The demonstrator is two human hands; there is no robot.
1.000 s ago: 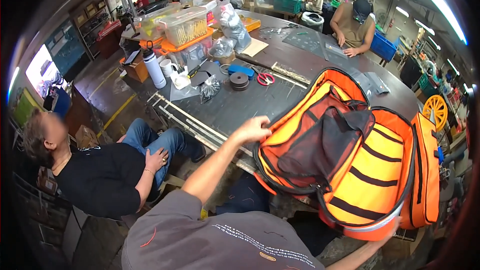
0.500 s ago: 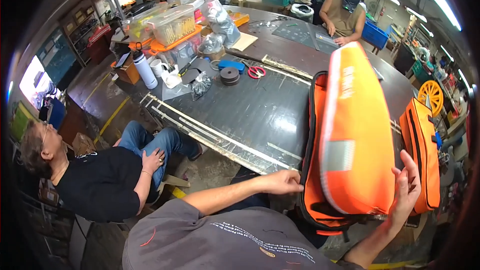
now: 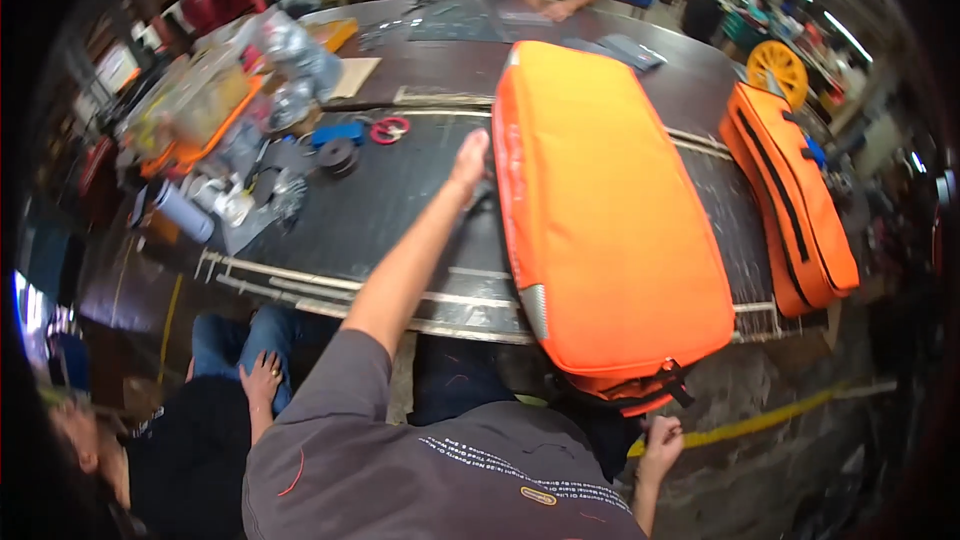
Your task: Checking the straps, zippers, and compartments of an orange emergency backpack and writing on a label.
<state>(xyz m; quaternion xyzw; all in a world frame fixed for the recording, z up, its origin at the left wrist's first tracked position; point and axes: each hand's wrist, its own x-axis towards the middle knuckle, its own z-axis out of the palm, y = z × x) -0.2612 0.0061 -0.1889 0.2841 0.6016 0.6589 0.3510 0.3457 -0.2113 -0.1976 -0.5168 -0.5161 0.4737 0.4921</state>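
A large orange bag (image 3: pixel 620 210) lies on the dark table, its broad smooth panel facing up. A silver-grey reflective patch (image 3: pixel 535 312) shows at its near left corner. Along the bag's left side reaches my left hand (image 3: pixel 470 165), fingers stretched out and close to the side wall. At the near end hang a black strap and buckle (image 3: pixel 675 382). Just below them my right hand (image 3: pixel 660 440) has its fingers curled in; whether anything is in them is too small to see. The bag's underside and right wall are hidden.
A second, narrower orange bag (image 3: pixel 790 205) with a black zip stands to the right, near a yellow wheel (image 3: pixel 777 73). Red-handled scissors (image 3: pixel 390 130), black tape rolls (image 3: pixel 338 157) and plastic boxes (image 3: pixel 190 110) lie left. One person sits left; another works across the table.
The bag's raised top now lies down. My left hand has gone from the near left edge farther up the side; my right has dropped from the right side to below the near end. The view has shifted.
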